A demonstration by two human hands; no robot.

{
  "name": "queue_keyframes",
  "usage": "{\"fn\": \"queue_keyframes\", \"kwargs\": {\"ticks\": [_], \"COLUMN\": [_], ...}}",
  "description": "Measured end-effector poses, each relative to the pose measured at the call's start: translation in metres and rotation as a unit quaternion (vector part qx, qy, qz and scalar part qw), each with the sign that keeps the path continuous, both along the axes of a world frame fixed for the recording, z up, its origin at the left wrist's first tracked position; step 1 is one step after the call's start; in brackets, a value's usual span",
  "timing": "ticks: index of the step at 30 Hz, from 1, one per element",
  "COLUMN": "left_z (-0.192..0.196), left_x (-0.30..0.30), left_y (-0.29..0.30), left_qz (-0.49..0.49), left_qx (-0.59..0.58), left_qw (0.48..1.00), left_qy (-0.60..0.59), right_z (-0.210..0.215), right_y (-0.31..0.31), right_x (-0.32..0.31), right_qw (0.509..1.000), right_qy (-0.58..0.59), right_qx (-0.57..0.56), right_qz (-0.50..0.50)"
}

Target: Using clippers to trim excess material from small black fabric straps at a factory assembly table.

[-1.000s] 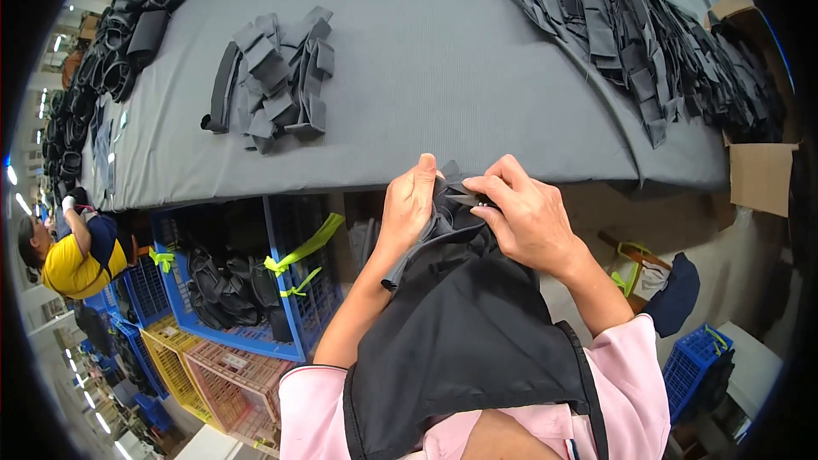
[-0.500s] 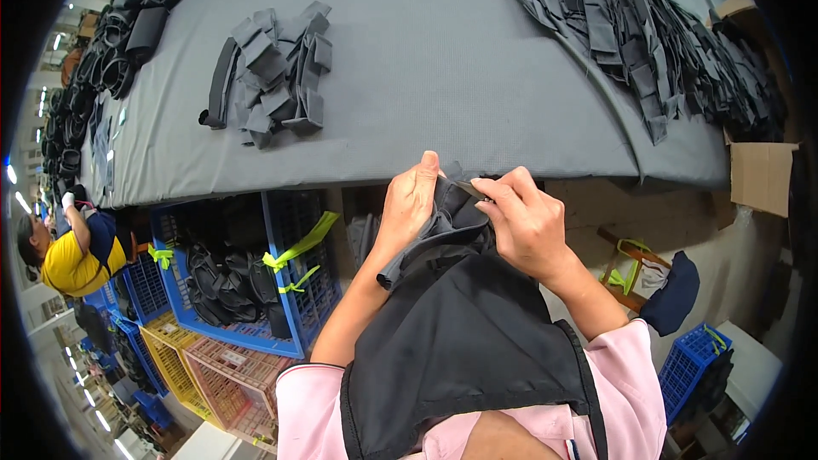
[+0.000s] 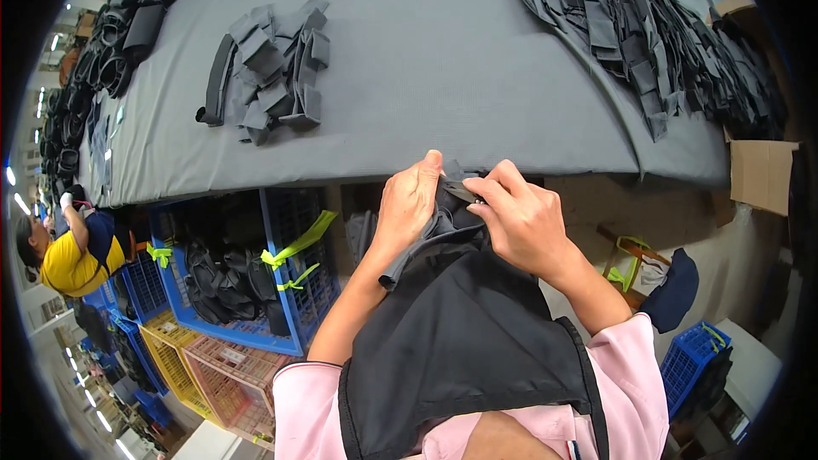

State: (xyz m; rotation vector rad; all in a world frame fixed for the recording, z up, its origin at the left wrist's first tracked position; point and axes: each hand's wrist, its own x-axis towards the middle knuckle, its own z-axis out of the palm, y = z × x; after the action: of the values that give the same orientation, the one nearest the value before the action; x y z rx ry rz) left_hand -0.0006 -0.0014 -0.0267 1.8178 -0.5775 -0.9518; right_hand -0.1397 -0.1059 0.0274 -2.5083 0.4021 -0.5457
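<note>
Just off the table's front edge, my left hand (image 3: 409, 206) is closed on a dark grey fabric strip (image 3: 419, 247), its thumb pointing up. The strip hangs down in folds in front of my black apron (image 3: 464, 332). On the other side, my right hand (image 3: 527, 223) pinches the upper end of the same fabric between thumb and fingers. A small shiny spot shows at those fingertips, too small to name. The hands are close together, and the folds hide part of the left fingers.
A small pile of grey fabric strips (image 3: 274, 64) lies on the grey-covered table (image 3: 409, 77). A larger heap of strips (image 3: 630, 34) lies at far right, rolled dark pieces (image 3: 115, 34) at far left. Below stand a blue crate (image 3: 294, 298), a stool (image 3: 626, 277) and a person in yellow (image 3: 77, 260).
My right fingers have shifted slightly left and up along the fabric, closer to my left thumb. The left hand keeps nearly the same place.
</note>
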Motion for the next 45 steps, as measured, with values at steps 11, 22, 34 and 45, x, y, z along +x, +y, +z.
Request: {"fn": "queue_keyframes", "kwargs": {"ticks": [11, 22, 34, 45], "left_z": [0.014, 0.02, 0.016, 0.019], "left_x": [0.007, 0.006, -0.002, 0.001], "left_y": [0.007, 0.007, 0.007, 0.009], "left_qz": [-0.01, -0.026, -0.019, -0.016], "left_qx": [-0.036, -0.002, 0.034, 0.003], "left_qw": [0.985, 0.986, 0.998, 0.996], "left_qy": [0.167, 0.166, -0.042, 0.085], "right_z": [-0.011, -0.028, 0.003, -0.001], "right_y": [-0.03, -0.032, 0.003, 0.004], "right_x": [-0.004, -0.002, -0.001, -0.007], "right_qw": [0.955, 0.795, 1.0, 0.999], "right_qy": [0.006, 0.046, 0.02, -0.047], "right_qx": [0.293, 0.605, -0.006, 0.012], "right_qz": [0.034, 0.021, 0.021, -0.001]}}
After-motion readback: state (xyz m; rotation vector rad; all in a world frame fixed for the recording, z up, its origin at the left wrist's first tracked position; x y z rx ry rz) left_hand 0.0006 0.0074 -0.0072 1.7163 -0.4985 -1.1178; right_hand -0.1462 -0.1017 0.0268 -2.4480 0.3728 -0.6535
